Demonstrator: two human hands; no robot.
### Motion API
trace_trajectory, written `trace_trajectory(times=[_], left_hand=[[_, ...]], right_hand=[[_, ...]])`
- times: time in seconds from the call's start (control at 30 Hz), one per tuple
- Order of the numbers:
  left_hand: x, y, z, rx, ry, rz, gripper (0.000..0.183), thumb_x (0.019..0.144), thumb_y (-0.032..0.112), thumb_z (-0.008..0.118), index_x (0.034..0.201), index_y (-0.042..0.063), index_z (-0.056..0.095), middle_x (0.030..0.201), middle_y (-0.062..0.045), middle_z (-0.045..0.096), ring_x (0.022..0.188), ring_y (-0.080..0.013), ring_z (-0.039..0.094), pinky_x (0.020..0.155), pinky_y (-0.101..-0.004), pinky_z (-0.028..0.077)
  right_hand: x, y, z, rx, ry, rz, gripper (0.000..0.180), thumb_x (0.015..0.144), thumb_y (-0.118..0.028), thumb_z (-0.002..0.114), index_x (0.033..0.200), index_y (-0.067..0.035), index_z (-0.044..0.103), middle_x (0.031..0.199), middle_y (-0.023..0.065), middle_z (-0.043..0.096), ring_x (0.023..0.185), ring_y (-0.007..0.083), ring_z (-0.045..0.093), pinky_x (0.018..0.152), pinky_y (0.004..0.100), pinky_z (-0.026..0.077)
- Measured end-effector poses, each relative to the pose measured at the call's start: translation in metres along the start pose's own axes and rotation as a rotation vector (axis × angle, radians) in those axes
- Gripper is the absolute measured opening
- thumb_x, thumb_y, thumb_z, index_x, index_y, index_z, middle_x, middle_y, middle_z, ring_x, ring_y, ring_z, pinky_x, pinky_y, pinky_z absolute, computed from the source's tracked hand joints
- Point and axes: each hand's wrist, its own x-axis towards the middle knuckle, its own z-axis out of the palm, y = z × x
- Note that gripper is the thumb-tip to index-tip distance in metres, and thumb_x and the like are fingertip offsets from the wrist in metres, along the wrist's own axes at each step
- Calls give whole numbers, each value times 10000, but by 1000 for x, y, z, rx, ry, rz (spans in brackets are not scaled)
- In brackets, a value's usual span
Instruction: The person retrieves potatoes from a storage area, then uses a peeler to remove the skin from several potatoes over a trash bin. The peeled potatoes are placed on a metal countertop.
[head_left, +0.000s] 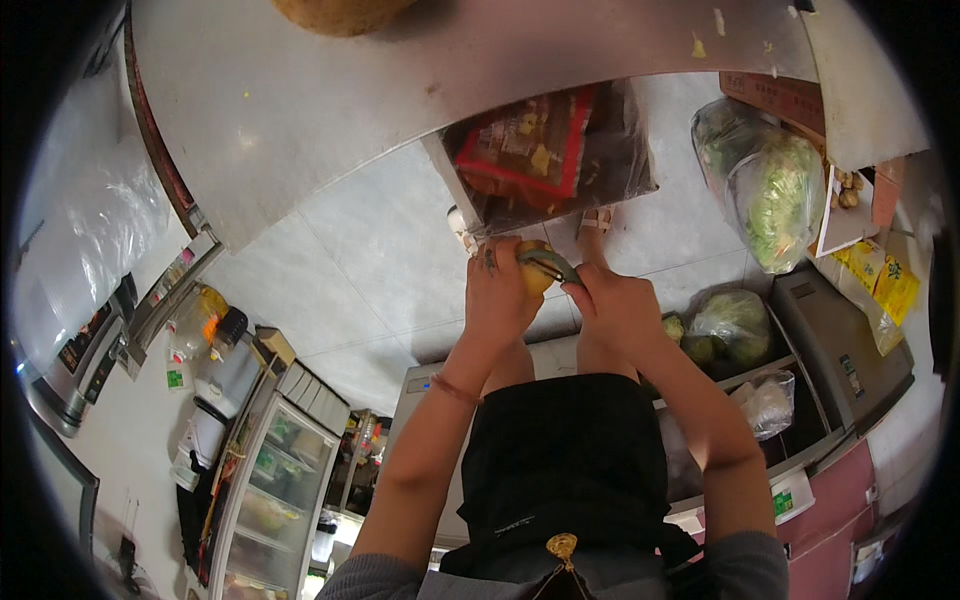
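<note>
My left hand (501, 289) grips a peeled yellow potato (535, 279), with its fingers wrapped over the far side. A grey-green vegetable peeler (553, 264) is held in my right hand (613, 304), and its blade lies against or just above the potato. Both hands are close together over the floor, above my lap. Just beyond them stands a bin (551, 210) lined with clear plastic, holding a red-edged bag (517, 142) and yellowish peelings. Much of the potato is hidden by my left fingers.
A table (337, 97) spans the far side, with a brown round item (341, 11) and peel scraps on it. Bagged cabbage (780, 195) stands at the right, near an open chest freezer (832, 330). A glass-fronted display fridge (274, 495) is at the lower left.
</note>
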Motion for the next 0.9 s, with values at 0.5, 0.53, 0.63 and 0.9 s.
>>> trace_trajectory(times=[0.5,0.53,0.63,0.9], left_hand=[[-7,12,3,-101,42,-18,700,617,46,807,1235,21,479,1180,-174,557,1099,-372,537,913,-450,437],[-5,12,3,-179,53,-57,689,630,38,806,1232,26,472,1186,-169,561,1085,-353,550,920,-435,447],[0,2,7,-538,-21,-177,656,670,35,776,1246,34,461,1187,-139,563,1077,-285,560,931,-384,468],[-1,2,7,-762,-222,-328,693,657,35,744,1285,37,449,1151,-90,544,1085,-204,540,942,-306,450]], right_hand=[[20,28,18,-65,14,244,334,968,-387,575,926,-57,583,722,137,662,644,367,656,558,469,511],[18,30,19,-1,51,259,333,967,-386,579,928,-55,582,725,137,662,646,374,652,560,472,508],[17,30,10,209,188,132,308,964,-369,586,917,-65,573,722,135,657,653,376,651,562,476,504],[14,20,-2,36,-32,132,268,946,-336,614,958,-69,594,794,156,663,717,386,645,598,444,498]])
